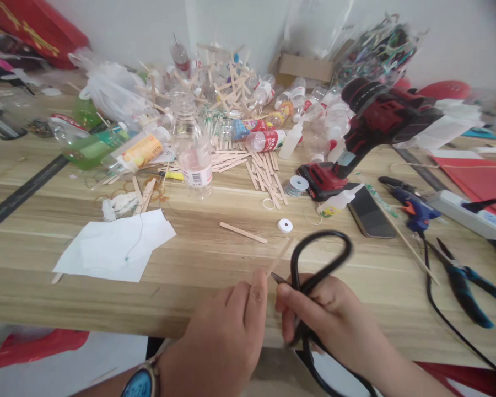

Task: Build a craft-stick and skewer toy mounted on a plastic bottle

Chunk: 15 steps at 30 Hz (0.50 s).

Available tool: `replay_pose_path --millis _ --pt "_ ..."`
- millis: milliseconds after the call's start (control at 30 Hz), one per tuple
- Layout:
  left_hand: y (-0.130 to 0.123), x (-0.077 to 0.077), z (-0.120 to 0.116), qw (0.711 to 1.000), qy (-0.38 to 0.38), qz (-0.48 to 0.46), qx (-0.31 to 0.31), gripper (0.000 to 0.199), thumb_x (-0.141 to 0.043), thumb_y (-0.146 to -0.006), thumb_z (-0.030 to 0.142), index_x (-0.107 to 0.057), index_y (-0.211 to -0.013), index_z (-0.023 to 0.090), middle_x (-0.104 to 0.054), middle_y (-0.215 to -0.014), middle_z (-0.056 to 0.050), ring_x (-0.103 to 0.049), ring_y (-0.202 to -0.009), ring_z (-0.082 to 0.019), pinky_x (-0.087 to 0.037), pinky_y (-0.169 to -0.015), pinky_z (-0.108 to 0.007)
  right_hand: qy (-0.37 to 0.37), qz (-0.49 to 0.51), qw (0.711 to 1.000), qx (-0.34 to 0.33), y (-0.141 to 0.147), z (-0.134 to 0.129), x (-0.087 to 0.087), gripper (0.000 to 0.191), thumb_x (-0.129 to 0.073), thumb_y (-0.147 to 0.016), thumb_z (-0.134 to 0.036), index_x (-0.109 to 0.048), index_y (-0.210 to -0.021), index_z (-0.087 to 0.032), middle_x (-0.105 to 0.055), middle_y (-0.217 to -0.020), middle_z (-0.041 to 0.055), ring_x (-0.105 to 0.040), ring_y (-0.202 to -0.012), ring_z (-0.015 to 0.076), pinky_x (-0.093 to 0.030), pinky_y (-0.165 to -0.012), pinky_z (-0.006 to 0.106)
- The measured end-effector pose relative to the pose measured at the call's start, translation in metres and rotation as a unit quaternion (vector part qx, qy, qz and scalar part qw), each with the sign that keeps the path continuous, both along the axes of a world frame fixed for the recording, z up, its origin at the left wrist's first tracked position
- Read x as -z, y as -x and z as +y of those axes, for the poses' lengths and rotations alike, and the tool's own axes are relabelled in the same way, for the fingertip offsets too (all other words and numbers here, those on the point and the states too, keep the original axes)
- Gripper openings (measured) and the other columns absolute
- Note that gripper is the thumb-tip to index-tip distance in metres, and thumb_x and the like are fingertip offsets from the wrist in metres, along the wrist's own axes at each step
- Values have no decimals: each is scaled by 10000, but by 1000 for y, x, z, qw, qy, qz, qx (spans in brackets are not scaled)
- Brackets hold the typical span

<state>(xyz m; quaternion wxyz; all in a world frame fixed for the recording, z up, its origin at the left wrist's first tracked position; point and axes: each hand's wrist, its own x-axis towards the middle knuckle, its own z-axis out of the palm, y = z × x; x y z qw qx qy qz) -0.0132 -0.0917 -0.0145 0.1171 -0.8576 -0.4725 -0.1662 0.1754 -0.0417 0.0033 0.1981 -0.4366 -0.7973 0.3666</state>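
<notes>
Near the table's front edge, my left hand point(227, 331) is closed on a thin wooden stick point(280, 258) that points up and away to the right. My right hand point(330, 314) grips black-handled scissors point(343, 248) around their middle, with one handle loop up and the other down. The metal tip sticks out toward the stick, close beside my left fingers; whether it touches the stick is unclear. Beyond the hands lie a flat craft stick point(243, 232) and a small white disc point(285, 225).
White paper point(116, 248) lies at left. A clear bottle point(192, 149) stands before piled sticks and bottles. On the right are a red drill point(367, 121), a phone point(370, 212), a glue bottle point(334, 205), a glue gun point(417, 209), pliers point(463, 281) and a power strip point(471, 215).
</notes>
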Motion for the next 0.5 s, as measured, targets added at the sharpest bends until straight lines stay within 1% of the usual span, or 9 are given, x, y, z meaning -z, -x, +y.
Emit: replay_pose_path --millis 33,67,167,200,233,333,367,400,500 --pt "0 -1 0 1000 1 2 0 422 -362 -894 25 -500 -1291 -17 -726 -816 -104 -680 -594 -190 -513 -447 -274 53 9 999 3 1 0 0 601 -330 -1053 -396 -640 -582 -189 -649 -477 -6 -571 -389 105 -426 -423 206" --pt "0 -1 1 1000 3 3 -1 423 -359 -889 17 -503 -1285 -14 -726 -812 -100 -680 -589 -187 -515 -449 -272 55 7 998 6 1 -1 0 600 -336 -1049 -409 -640 -582 -187 -644 -471 -2 -560 -379 105 -418 -415 209" --pt "-1 0 3 1000 -6 2 -5 432 -361 -863 -13 -514 -1266 11 -728 -797 -82 -663 -541 -168 -497 -431 -259 -135 -34 990 28 0 -1 0 573 -362 -1027 -473 -697 -667 -178 -682 -550 48 -587 -442 137 -407 -440 248" --pt "-1 0 3 1000 -10 0 -6 431 -361 -862 -13 -514 -1264 16 -727 -792 -77 -656 -526 -164 -491 -422 -256 -174 -42 983 31 0 -1 1 575 -355 -1027 -480 -711 -687 -181 -690 -567 57 -592 -457 143 -406 -446 255" --pt "-1 1 4 1000 -12 -2 -6 425 -361 -867 -6 -511 -1264 15 -727 -785 -74 -652 -517 -161 -486 -416 -255 -169 -42 984 28 0 -2 1 587 -338 -1034 -471 -714 -684 -187 -684 -552 48 -575 -432 136 -400 -436 253" --pt "-2 1 3 1000 -11 -6 -5 407 -357 -891 25 -504 -1270 -1 -720 -758 -72 -658 -524 -166 -483 -409 -256 -13 -17 1000 9 0 -2 2 632 -320 -1055 -391 -663 -560 -201 -633 -457 -5 -501 -330 91 -369 -374 212" --pt "-2 0 3 1000 -10 -4 -5 407 -359 -890 25 -503 -1271 0 -720 -759 -72 -659 -528 -167 -483 -409 -257 -6 -13 1000 11 0 -2 2 622 -340 -1052 -382 -652 -546 -198 -625 -450 -8 -502 -328 89 -367 -371 207" --pt "-1 0 2 1000 -9 -2 -7 411 -361 -883 17 -505 -1268 5 -721 -762 -70 -655 -520 -165 -479 -405 -258 -38 -18 999 12 0 -2 2 600 -355 -1047 -388 -667 -574 -192 -635 -466 0 -523 -348 96 -375 -382 212" --pt "-1 -2 -1 1000 -5 3 -11 430 -365 -855 -15 -508 -1259 23 -722 -774 -61 -637 -491 -158 -471 -399 -267 -214 -44 975 24 0 -2 2 549 -368 -1034 -444 -721 -715 -171 -674 -544 40 -596 -447 139 -404 -445 247"
